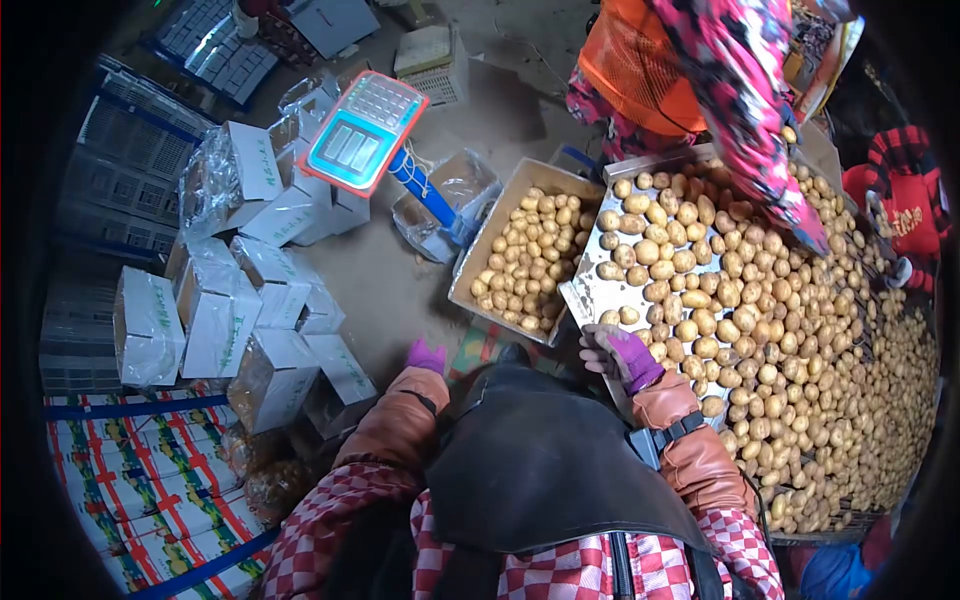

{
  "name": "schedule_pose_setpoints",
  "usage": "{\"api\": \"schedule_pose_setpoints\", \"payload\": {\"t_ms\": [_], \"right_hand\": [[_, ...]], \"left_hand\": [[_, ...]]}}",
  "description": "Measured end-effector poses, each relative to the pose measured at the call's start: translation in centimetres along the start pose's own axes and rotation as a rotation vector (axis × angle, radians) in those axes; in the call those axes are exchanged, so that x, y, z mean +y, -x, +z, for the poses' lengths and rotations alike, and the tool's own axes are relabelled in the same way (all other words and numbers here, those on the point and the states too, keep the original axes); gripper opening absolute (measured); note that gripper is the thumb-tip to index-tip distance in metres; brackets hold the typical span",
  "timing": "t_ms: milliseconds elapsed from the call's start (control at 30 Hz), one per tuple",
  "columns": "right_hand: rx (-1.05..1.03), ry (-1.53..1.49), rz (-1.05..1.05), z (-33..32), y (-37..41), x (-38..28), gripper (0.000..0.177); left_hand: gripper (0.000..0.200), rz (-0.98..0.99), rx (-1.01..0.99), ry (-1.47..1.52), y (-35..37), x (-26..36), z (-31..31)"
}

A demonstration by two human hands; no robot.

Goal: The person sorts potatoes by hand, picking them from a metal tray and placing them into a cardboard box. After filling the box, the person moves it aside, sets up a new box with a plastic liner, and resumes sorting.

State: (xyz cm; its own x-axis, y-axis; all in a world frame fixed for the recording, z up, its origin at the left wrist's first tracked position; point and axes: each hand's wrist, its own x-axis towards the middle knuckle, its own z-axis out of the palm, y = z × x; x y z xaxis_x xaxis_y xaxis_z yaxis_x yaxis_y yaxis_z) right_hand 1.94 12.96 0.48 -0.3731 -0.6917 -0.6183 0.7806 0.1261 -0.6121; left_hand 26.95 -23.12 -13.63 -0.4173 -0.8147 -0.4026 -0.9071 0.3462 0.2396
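Observation:
My right hand [620,357], in a purple glove with darkened fingers, rests at the near left edge of a metal sorting table [612,292], beside the potatoes [760,300] spread over it. Whether its fingers hold a potato cannot be made out. My left hand [427,357], in a purple glove, hangs over the floor left of my dark apron; its fingers are mostly hidden. A cardboard box [463,283] with many potatoes stands against the table's left edge.
A scale display [365,132] on a blue post stands beyond an open plastic-lined box [408,215]. White cartons [217,300] are stacked at left. A co-worker's pink sleeve [745,120] reaches over the table from the far side; another person in red [912,210] is at right.

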Motion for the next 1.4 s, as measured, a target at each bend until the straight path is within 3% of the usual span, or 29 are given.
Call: {"api": "schedule_pose_setpoints", "payload": {"t_ms": [100,267,533,667,800,933,1000,1033,1067,1100,1167,1233,1333,1400], "right_hand": [[-0.011,-0.039,0.003,-0.3,-0.1,0.1,0.043],[0.017,-0.056,0.007,0.2,0.1,-0.3,0.044],[0.178,-0.147,0.005,1.5,0.8,-0.7,0.043],[0.365,-0.12,0.031,2.9,0.5,-0.9,0.045],[0.517,-0.1,0.073,3.7,-0.2,-0.9,0.044],[0.648,-0.099,0.093,4.8,-0.6,-1.3,0.036],[0.695,-0.083,0.085,5.1,-0.7,-1.4,0.034],[0.718,-0.073,0.079,5.3,-0.8,-1.3,0.033],[0.716,-0.062,0.035,5.6,-0.7,-1.1,0.035],[0.713,-0.049,-0.005,5.8,-0.6,-0.9,0.037],[0.608,-0.108,-0.198,6.3,-0.7,0.8,0.032],[0.405,-0.148,-0.132,8.3,0.0,0.9,0.036],[0.216,-0.026,0.135,10.1,0.1,0.5,0.042],[0.316,-0.053,0.196,9.5,-0.9,3.0,0.055]], "left_hand": [[0.073,0.006,-0.021,0.041,0.2,1.3,-0.7],[0.056,-0.029,0.038,0.061,-3.2,1.3,0.7],[0.044,0.263,-0.374,0.088,-12.6,7.7,2.6],[0.038,0.312,-0.584,0.073,-16.2,9.6,5.1],[0.033,0.255,-0.72,0.067,-17.3,6.5,5.7],[0.029,0.169,-0.726,0.147,-15.2,3.2,3.7],[0.027,0.306,-0.629,0.213,-13.3,3.5,1.4],[0.025,0.651,-0.412,0.196,-11.7,5.9,-1.0],[0.023,0.654,-0.473,0.41,-10.6,8.7,-2.8],[0.021,0.653,-0.541,0.622,-9.4,11.4,-4.5],[0.021,0.126,-0.863,1.023,-8.9,17.3,-6.4],[0.023,-0.131,-0.838,0.971,-7.6,22.8,-10.1],[0.031,0.204,-0.694,1.152,-10.0,21.7,-10.6],[0.04,0.005,-0.564,1.425,-12.3,21.0,-12.7]]}}
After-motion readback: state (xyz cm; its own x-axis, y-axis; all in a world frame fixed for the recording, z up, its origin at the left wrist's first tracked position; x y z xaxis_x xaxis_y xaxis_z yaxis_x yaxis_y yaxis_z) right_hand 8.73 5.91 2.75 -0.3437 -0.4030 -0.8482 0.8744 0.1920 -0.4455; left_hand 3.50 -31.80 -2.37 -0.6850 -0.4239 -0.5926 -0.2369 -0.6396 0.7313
